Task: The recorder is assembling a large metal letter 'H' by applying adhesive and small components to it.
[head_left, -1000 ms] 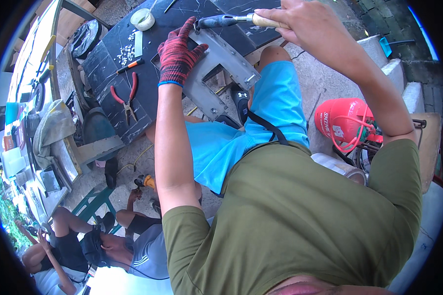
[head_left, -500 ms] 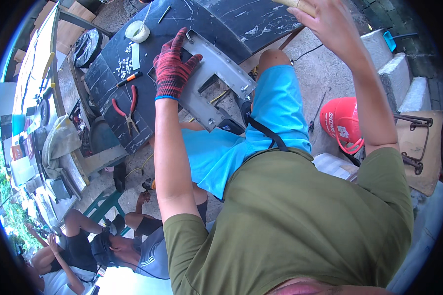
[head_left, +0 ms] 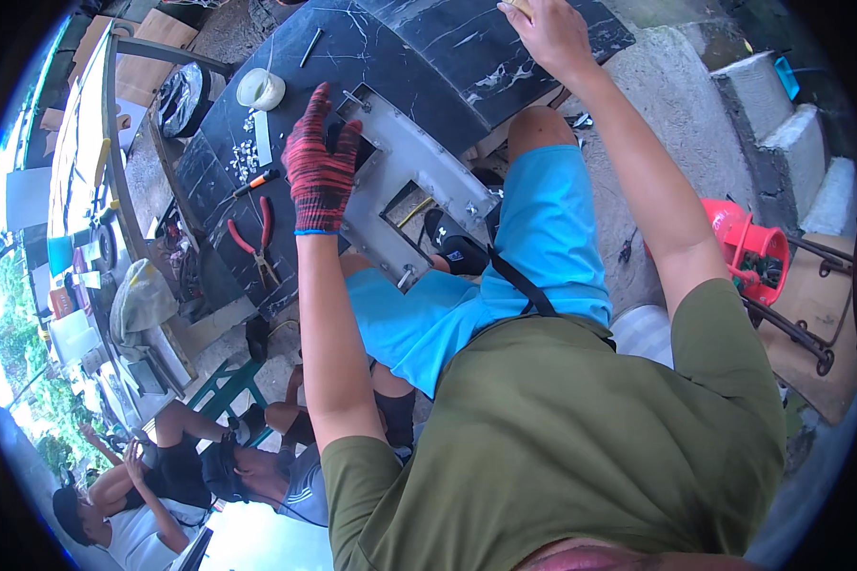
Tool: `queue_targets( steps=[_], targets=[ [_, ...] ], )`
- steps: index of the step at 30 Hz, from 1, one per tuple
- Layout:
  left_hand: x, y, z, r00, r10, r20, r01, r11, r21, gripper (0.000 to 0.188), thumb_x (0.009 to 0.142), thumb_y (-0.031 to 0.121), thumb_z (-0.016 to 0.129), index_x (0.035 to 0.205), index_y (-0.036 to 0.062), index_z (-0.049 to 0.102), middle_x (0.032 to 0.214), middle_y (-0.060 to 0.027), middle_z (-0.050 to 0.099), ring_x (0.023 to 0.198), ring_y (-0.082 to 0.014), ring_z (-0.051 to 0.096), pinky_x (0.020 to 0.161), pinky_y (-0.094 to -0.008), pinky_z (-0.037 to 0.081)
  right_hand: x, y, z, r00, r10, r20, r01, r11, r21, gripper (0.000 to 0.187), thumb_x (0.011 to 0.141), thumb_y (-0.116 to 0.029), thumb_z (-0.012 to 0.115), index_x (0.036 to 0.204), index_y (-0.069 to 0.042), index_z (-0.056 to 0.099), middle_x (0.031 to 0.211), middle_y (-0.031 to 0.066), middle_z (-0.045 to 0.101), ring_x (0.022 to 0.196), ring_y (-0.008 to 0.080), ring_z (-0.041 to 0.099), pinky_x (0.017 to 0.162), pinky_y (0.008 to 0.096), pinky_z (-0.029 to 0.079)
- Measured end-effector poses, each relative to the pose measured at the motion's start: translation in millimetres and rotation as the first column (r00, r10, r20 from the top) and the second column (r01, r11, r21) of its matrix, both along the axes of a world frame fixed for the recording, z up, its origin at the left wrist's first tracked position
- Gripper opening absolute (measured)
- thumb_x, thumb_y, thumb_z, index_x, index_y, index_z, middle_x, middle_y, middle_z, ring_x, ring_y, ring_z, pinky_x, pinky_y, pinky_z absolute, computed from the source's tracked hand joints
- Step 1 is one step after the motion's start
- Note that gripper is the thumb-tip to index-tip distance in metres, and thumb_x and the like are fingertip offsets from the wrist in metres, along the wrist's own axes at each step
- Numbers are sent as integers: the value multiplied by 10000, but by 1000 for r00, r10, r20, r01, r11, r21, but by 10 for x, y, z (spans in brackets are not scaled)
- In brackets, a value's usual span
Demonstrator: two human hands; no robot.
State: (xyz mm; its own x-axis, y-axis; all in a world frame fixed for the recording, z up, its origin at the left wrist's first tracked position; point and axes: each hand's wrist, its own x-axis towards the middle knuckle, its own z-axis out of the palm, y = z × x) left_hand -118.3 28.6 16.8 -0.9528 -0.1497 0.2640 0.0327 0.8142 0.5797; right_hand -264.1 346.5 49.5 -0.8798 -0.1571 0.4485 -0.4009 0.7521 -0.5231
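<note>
My left hand (head_left: 322,171), in a red and black knit glove, lies at the left edge of a grey metal frame (head_left: 419,152), fingers stretched out and thumb apart. The frame has a rectangular opening and several bolts or studs. It rests partly on the black marbled tabletop (head_left: 390,38) and partly over my lap. Bare and raised at the top edge, my right hand (head_left: 554,38) is closed around a tan, wood-like handle (head_left: 518,6); the rest of that tool is cut off by the picture's edge.
Red-handled pliers (head_left: 257,249), an orange and black screwdriver (head_left: 255,183), small white bits (head_left: 245,160), a pale strip (head_left: 263,138), a white tub (head_left: 261,88) and a metal rod (head_left: 311,48) lie left on the table. A red container (head_left: 757,252) stands right. Two people (head_left: 248,466) sit lower left.
My right hand has moved left with the tan handle, and less of the handle shows. The gloved hand stays at the frame, its fingers less spread. The whole view has shifted slightly.
</note>
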Motion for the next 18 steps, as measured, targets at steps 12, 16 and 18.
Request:
queue_targets(
  steps=[12, 16, 18],
  targets=[
    [-319, 224, 10, 986, 167, -25, -155, 954, 257, 179, 931, 201, 758, 1068, 86, 758, 1071, -83, 736, 986, -212, 706, 896, -361, 539, -267, -136, -480, 996, 25, 84, -21, 999, -50, 447, 959, -158, 678, 1377, -58, 556, 1179, 210, 641, 1079, 443, 633, 915, 498, 520],
    [-341, 253, 40, 973, 222, 58, -229, 917, 328, 158, 941, 171, 751, 1055, 62, 755, 958, -59, 758, 875, -133, 701, 834, -300, 544, -305, -108, -605, 999, 49, -3, -49, 998, -33, 457, 948, -154, 686, 1371, -39, 557, 1220, 205, 642, 1144, 427, 606, 971, 517, 485],
    [-335, 238, 35, 973, 223, 59, -229, 916, 330, 165, 941, 173, 752, 1060, 59, 754, 955, -60, 761, 871, -129, 696, 837, -298, 542, -310, -111, -614, 999, 47, -2, -47, 999, -17, 463, 943, -153, 690, 1370, -34, 558, 1233, 202, 642, 1161, 422, 598, 981, 525, 476]
  ],
)
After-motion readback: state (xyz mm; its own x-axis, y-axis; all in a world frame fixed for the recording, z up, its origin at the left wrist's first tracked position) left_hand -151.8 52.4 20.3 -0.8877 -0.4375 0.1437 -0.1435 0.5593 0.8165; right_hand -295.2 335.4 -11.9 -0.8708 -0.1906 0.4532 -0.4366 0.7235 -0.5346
